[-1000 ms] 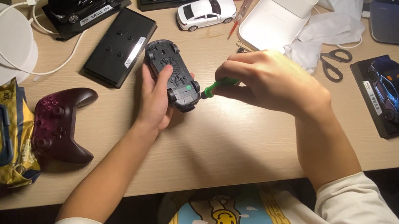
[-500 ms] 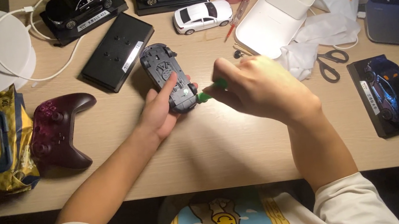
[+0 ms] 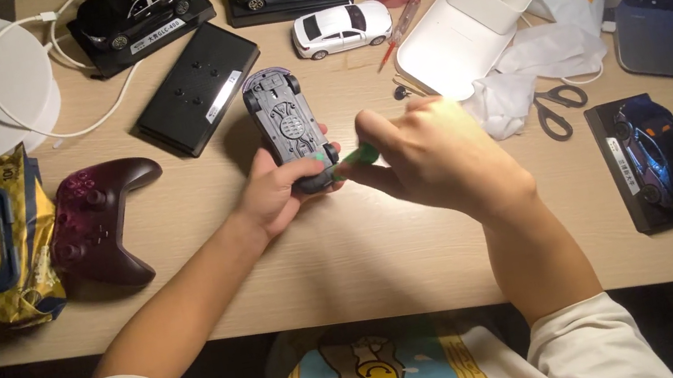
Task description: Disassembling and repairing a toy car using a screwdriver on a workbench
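Lying belly-up near the middle of the desk (image 3: 185,271), the grey model car (image 3: 288,124) shows its underside and four wheels to the camera. The left hand (image 3: 278,195) is closed around its near end, steadying it. The right hand (image 3: 431,149) is wrapped tight on a green-handled screwdriver (image 3: 357,158), whose tip meets the chassis at that same near end; the tip itself is too small to make out. A slip looks like the main risk: if the driver is not seated square, it may skid off and jab the left fingers just beside it, or chew the screw head. A loosened screw could also roll away on the crowded desk. Further out lie a black display base (image 3: 194,89), a white model car (image 3: 341,29), a dark red game controller (image 3: 98,222) and scissors (image 3: 557,106).
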